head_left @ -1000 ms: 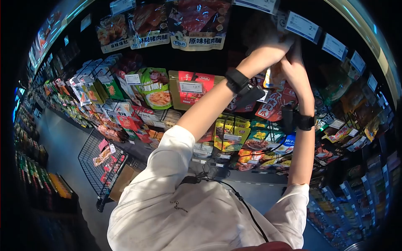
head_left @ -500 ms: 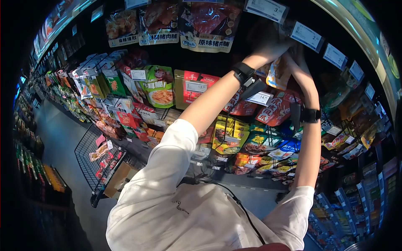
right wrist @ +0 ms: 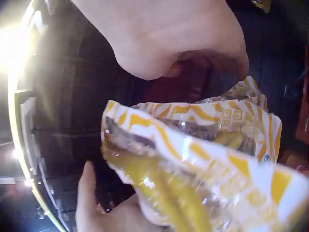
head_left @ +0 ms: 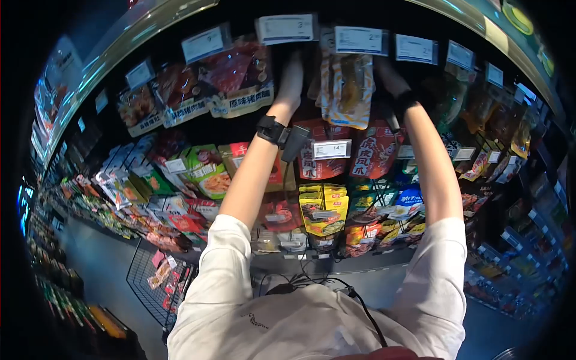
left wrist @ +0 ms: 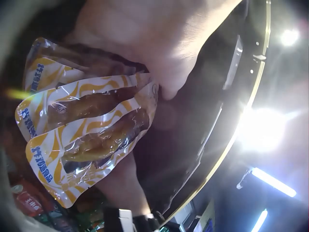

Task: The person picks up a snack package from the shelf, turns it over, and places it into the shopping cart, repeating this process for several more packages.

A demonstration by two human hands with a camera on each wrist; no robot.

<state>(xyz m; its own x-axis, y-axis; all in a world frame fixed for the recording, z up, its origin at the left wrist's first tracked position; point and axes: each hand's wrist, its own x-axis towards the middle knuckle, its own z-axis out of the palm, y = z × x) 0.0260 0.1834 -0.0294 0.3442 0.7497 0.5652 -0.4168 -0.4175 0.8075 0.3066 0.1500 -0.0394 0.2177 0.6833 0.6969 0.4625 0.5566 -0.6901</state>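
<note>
Several clear-fronted snack packets (head_left: 348, 90) with white and orange wavy borders hang in a row under the shelf's price labels. On their left side is my left hand (head_left: 292, 81); the right wrist view shows its thumb (right wrist: 87, 186) straight, beside the lower packet edge. My right hand (head_left: 391, 79) is on the other side, partly in shadow. Its fingers bend loosely near the packets in the right wrist view, with nothing seen inside them. In the left wrist view the left hand (left wrist: 145, 38) lies along the fanned packets (left wrist: 96, 140), its fingertips hidden behind them.
Red pouches (head_left: 375, 150) hang just below, with a price label (head_left: 332, 149) in front. Meat snack bags (head_left: 237, 78) hang to the left. Price labels (head_left: 360, 40) line the shelf edge above. A shopping cart (head_left: 147, 279) with goods stands at the lower left.
My hands were close together over the packets and have parted to either side of them. The packets now show plainly between the hands. The head view has turned to the right.
</note>
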